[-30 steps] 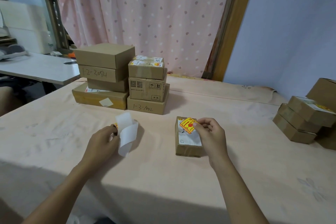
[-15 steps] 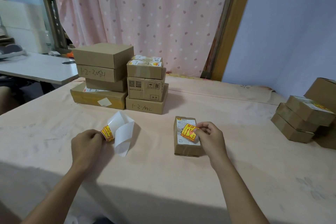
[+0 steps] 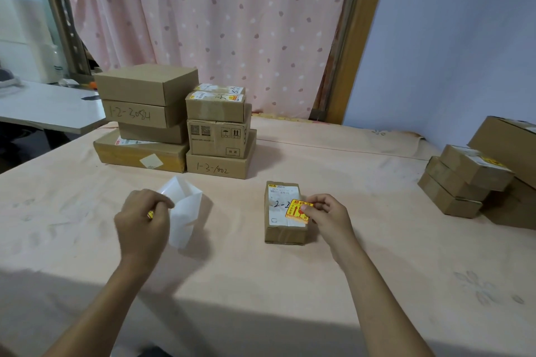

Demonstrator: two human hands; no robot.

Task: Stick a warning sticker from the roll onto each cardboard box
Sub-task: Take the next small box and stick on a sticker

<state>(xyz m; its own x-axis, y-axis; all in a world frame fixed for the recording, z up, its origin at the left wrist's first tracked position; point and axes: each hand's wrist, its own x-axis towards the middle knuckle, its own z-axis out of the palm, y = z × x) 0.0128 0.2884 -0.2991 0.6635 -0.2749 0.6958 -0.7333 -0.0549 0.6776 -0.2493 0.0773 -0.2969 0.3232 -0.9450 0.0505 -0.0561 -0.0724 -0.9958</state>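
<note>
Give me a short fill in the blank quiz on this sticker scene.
The right hand pinches a red-and-____ sticker over the small box.
The left hand holds the sticker roll, trailing ____ backing paper.
The box marked 1-3-/802 sits at the ____ of its stack.
Missing: yellow; white; bottom.

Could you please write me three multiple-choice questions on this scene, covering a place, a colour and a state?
1. Where is the yellow sticker? A on the wall; B over the small box; C on the floor.
2. What colour is the backing paper by the left hand? A white; B blue; C black.
3. What is the right hand doing? A lying flat; B lifting a box; C pinching the sticker.
Key: 1B, it overlaps the box's white label; 2A, the strip looks plain white; 3C, its fingers grip the sticker's right edge.
</note>
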